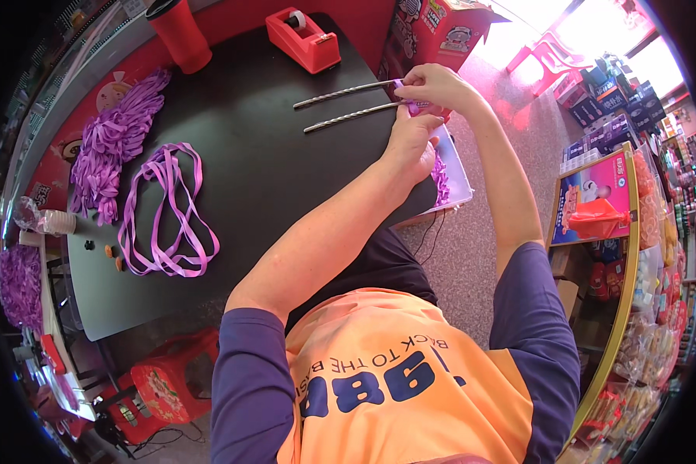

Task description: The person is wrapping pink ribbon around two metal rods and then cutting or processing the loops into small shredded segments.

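Observation:
Two thin, spiral-twisted metal rods (344, 95) lie side by side above the dark table, pointing left. At their right ends, purple ribbon (412, 107) passes around or beside them; my fingers partly hide it. My right hand (439, 87) is closed, pinching the ribbon by the end of the far rod. Just nearer, my left hand (411, 143) is closed on the ribbon at the near rod's end, thumb up. Beneath the hands, a white box (458, 174) holds purple ribbon pieces. A long loose loop of purple ribbon (184, 203) lies on the table's left.
A heap of purple ribbon bundles (116, 143) lies at the table's (263, 178) left edge. A red tape dispenser (305, 42) and red cylinder (179, 35) stand at the back. Red stools (166, 387) are below left; a gold-edged display counter (622, 309) stands right.

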